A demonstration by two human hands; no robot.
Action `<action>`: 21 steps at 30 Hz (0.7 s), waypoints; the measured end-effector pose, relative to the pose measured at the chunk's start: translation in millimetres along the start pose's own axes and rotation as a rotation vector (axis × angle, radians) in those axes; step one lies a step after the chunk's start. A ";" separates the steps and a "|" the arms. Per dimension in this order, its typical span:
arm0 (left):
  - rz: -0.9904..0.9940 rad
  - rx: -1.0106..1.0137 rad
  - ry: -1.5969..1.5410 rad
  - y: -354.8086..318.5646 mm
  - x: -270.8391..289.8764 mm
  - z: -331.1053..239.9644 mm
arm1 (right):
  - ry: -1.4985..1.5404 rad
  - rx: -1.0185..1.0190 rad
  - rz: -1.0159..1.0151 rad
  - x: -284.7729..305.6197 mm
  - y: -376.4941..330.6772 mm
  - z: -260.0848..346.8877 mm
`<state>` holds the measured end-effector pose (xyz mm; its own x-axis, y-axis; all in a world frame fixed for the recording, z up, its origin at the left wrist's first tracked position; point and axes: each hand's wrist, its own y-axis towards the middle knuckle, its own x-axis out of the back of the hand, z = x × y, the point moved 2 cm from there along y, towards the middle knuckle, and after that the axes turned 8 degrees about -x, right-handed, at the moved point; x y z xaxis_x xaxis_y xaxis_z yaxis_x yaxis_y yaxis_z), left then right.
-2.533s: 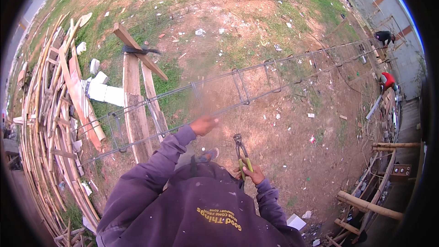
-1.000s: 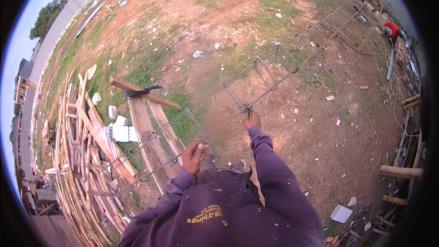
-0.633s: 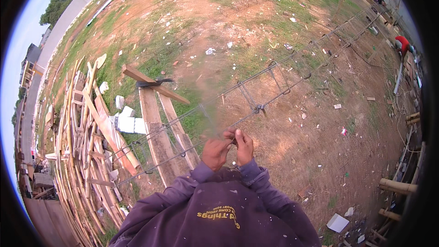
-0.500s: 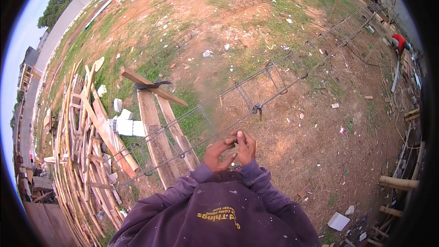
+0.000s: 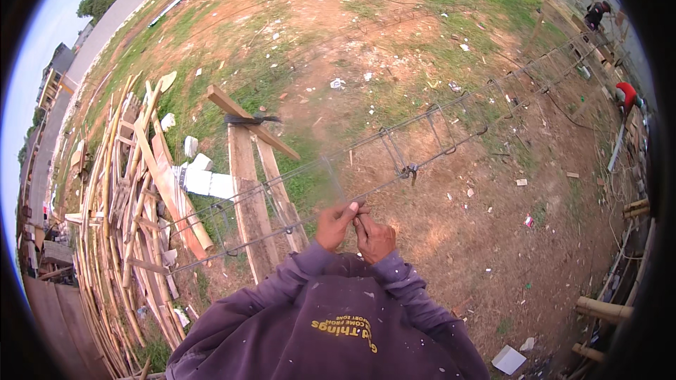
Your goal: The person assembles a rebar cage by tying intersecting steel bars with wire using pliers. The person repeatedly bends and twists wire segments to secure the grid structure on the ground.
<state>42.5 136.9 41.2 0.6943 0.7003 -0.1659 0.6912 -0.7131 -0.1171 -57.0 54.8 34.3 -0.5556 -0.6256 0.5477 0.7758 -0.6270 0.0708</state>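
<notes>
We are seeing soft, even daylight casting no hard shadows. Straight edges are bending toward the dark fisheye rim.

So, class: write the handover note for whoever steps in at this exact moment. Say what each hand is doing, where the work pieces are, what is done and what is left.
Left hand: fingers pinched on the near bar of the long grey steel rebar cage.
Right hand: beside the left, touching it, closed at the same spot; whether it holds wire cannot be told.
Cage: lies across the slanted wooden plank trestle and runs toward the far right.
Done: a wire tie shows on a stirrup further along.
Left: the joint under the hands looks untied; stirrups nearer the trestle seem to need checking.
</notes>
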 end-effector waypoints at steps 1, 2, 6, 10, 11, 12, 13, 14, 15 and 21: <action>0.015 0.063 -0.062 0.2 3.6 1.5 | -0.001 -0.004 0.060 2.4 0.5 -2.3; 0.017 0.131 -0.113 -0.1 7.8 3.5 | -0.013 -0.044 0.147 4.5 0.3 -5.5; 0.085 0.253 -0.241 -0.1 15.7 13.8 | -0.006 0.108 0.228 14.9 0.4 -14.0; 0.002 0.142 -0.125 5.2 12.3 21.7 | -0.060 0.025 0.241 10.7 -1.5 -27.0; -0.038 0.101 -0.028 6.2 11.4 21.4 | -0.019 -0.001 0.241 8.9 -2.2 -30.3; -0.105 0.048 -0.116 7.6 11.0 19.8 | 0.102 -0.074 0.290 6.6 -2.5 -34.5; -0.173 0.013 -0.185 9.3 11.0 17.6 | 0.237 -0.128 0.340 5.2 -2.6 -38.3; -0.245 -0.039 -0.255 11.2 11.5 14.6 | 0.339 -0.206 0.377 4.6 -2.7 -42.8; -0.290 -0.046 -0.291 12.5 12.1 11.9 | 0.372 -0.195 0.423 5.0 -3.1 -45.7; -0.408 -0.159 -0.560 38.1 35.0 -10.7 | 0.633 -0.389 0.703 15.0 -10.9 -62.7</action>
<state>95.3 134.6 41.4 0.1960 0.7575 -0.6227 0.9246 -0.3543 -0.1400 -92.6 23.1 -10.5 -0.1562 -0.9696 -0.1882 0.8989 -0.0606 -0.4340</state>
